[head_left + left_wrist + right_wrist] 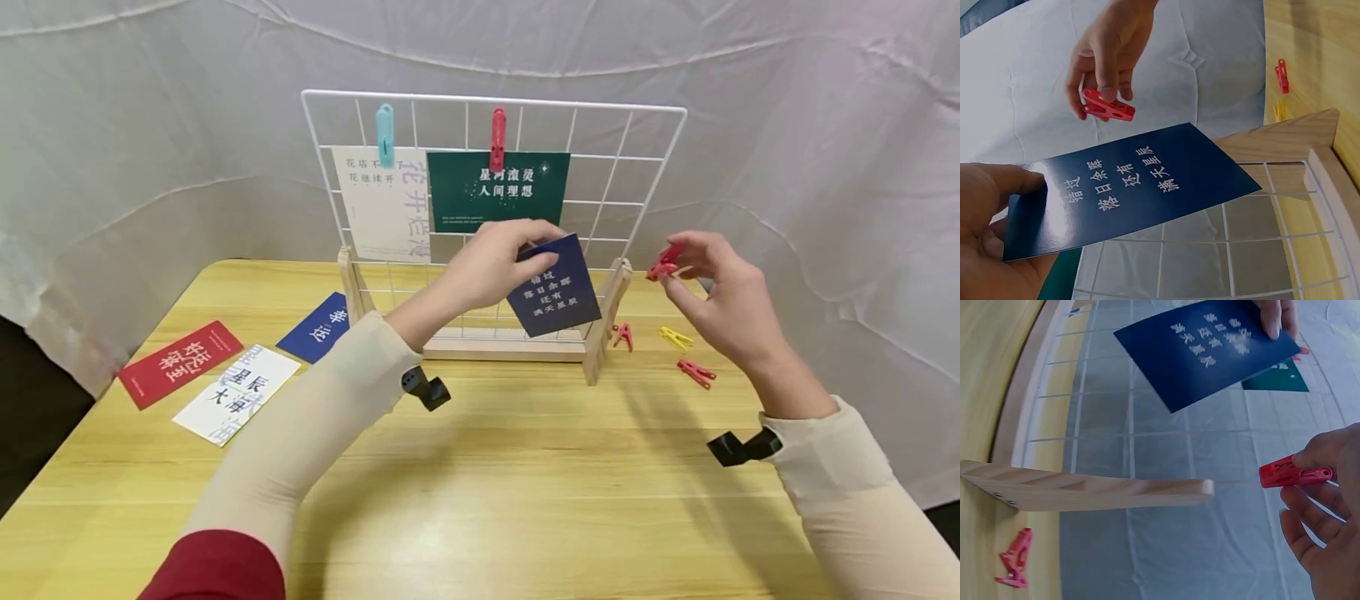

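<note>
1. Pinching a navy card [555, 304] near its top end, my left hand [498, 262] has the thumb on the printed face and the other fingers behind.
2. The card tilts in front of the lower right part of a white wire grid [585, 106], its lines of pale characters facing me; the wooden stand's right leg [606, 317] is just beside its lower corner.
3. My right hand [720, 292] is raised beyond that leg, thumb and fingertips closed on a red clothespin [663, 263], which is well apart from the navy card.
4. Below my right hand, on the wooden table [525, 500], lie a yellow clothespin [677, 338] and a second red clothespin [696, 373]; a third red clothespin [622, 336] is just beside the stand's right leg.
5. On the grid, a teal clothespin [386, 137] holds a white card [382, 212] at the left, and a fourth red clothespin [497, 137] holds a green card [498, 204] next to it, partly behind my left hand.
6. Left of the stand, a red card [180, 364], a white-and-lilac card [237, 396] and a bright blue card [311, 332] lie flat, the blue one partly hidden by my sleeve [367, 358].
</note>
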The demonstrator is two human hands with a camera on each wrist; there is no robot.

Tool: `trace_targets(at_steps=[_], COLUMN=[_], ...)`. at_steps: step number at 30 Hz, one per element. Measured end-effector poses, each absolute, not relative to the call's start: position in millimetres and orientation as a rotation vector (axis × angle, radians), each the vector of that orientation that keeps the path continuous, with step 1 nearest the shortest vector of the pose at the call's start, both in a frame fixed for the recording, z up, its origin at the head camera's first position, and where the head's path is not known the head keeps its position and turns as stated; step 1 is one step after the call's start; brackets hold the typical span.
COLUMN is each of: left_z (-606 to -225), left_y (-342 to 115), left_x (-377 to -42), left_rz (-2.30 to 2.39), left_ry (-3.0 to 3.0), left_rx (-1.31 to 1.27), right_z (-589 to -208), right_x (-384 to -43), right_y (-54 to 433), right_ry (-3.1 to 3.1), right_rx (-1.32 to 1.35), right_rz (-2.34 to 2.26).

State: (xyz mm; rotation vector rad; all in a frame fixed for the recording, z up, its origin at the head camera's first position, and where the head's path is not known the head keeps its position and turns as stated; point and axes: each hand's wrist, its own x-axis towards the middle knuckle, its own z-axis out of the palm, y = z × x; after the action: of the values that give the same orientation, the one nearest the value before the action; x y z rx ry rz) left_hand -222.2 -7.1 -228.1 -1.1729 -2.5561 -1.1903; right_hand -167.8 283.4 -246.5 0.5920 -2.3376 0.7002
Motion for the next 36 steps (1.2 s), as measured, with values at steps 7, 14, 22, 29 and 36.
trace_targets(at_steps=[7,14,22,29,36], left_z=[-212.3,-196.2,-179.6,-162.2,-159.2], left_y=[8.3,22.3,33.9,43.5,52.0], left_x=[-228.8,-234.3,-239.1,-242.1,-242.7], left_rz=[-1.013,-0.735,-0.554,-0.39,-0.187], left_ry=[-2.538,-2.491,-2.472,-2.436,-2.318], left_rx=[-1.129,-1.119,-1.115,-1.092,-1.078], right_z=[-217.1,-187.3,-166.4,-153.2,-144.6], right_x=[-165.9,-163.5,-167.2,-173.4,-178.8], right_y=[277.2,270.9,265.5,265.2,266.0], right_ry=[-2.374,-2.442,-2.413,-2.381,-2.346], right_rx=[0.598,0.523,0.571,0.58,0.544], right_rz=[0.652,0.582,0.535,0.564,0.59])
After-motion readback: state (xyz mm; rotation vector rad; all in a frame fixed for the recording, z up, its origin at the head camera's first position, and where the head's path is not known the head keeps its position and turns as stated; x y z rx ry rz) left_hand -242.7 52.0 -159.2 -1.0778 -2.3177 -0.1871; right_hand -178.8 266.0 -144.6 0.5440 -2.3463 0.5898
